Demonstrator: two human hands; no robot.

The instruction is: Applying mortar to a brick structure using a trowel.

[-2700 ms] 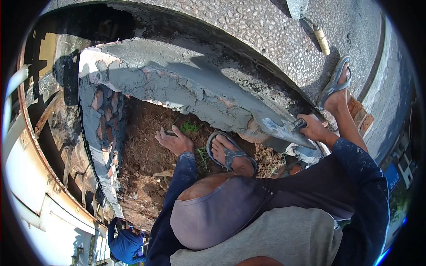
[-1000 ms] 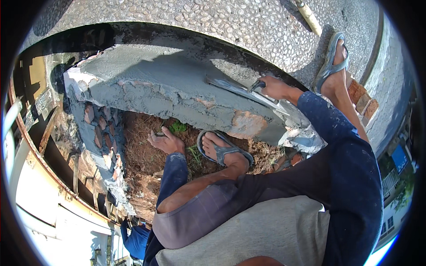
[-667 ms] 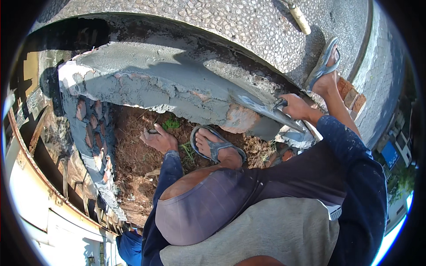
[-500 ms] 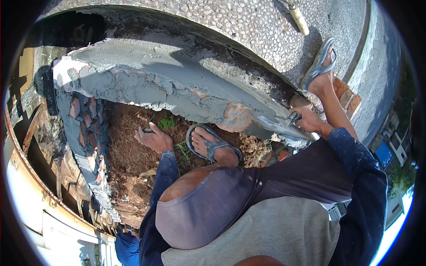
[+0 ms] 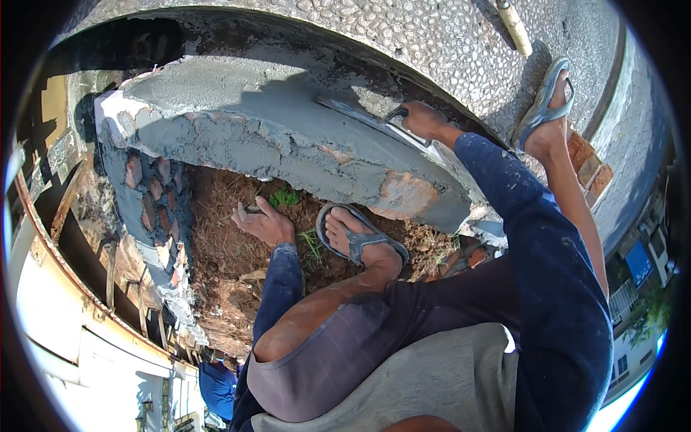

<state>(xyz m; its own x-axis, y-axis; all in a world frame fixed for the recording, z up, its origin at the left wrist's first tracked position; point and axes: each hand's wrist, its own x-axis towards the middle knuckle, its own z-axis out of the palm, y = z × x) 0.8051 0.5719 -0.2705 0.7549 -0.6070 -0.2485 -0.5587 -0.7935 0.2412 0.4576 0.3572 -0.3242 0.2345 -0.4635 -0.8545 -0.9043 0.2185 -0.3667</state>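
My right hand (image 5: pixel 423 120) grips the handle of a flat steel trowel (image 5: pixel 363 119), whose blade lies on the wet grey mortar on top of a low brick wall (image 5: pixel 266 137). My left hand (image 5: pixel 265 222) rests flat, fingers spread, on the brown soil (image 5: pixel 230 245) inside the wall, next to a small green plant (image 5: pixel 286 196). One of my feet, in a grey sandal (image 5: pixel 360 237), stands on the soil by that hand. The other sandalled foot (image 5: pixel 547 104) is on the pebbled pavement outside the wall.
Bare red bricks (image 5: pixel 155 209) show on the wall's left stretch, and a patch of bare brick (image 5: pixel 407 194) on its inner face. A wooden tool handle (image 5: pixel 512 25) lies on the pebbled pavement (image 5: pixel 403 36). Loose red bricks (image 5: pixel 586 162) lie at right.
My right hand has slid the trowel from the wall's right end leftward along the mortared top. The left hand has stayed on the soil.
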